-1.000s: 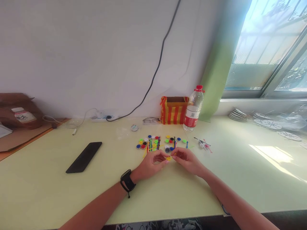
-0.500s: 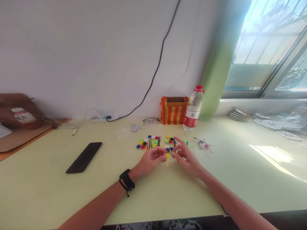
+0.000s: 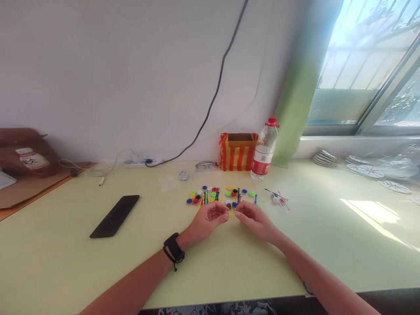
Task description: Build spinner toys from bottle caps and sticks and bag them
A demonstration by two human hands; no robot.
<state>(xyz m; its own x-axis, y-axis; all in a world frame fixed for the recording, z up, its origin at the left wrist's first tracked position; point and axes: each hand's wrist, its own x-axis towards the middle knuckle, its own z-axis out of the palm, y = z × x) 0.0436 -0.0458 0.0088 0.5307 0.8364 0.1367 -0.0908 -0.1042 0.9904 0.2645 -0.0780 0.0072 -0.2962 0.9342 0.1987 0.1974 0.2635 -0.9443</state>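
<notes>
Between my hands is a small yellow spinner (image 3: 230,214), a round piece with a thin yellow arrow that now stands upward. My left hand (image 3: 210,218), with a black watch (image 3: 174,247) at the wrist, pinches the spinner at its left side. Just right of it, my right hand (image 3: 255,220) has thumb and index finger close together at the arrow; whether they grip anything is too small to tell. Beyond my fingers lie several coloured discs (image 3: 196,201) and thin coloured arrows (image 3: 206,197). Further right rests a small pile of arrows and white discs (image 3: 278,199).
A black phone-like slab (image 3: 114,216) lies to the left. Along the wall are a power strip (image 3: 139,162), glasses (image 3: 206,165), a striped bag (image 3: 239,152) and a water bottle (image 3: 263,151). White patterned discs (image 3: 365,169) sit at far right.
The yellow arrow pointed down toward me half a second ago and now stands upward. My right index finger was stretched out then and has curled back toward the thumb. My left hand stays nearly still.
</notes>
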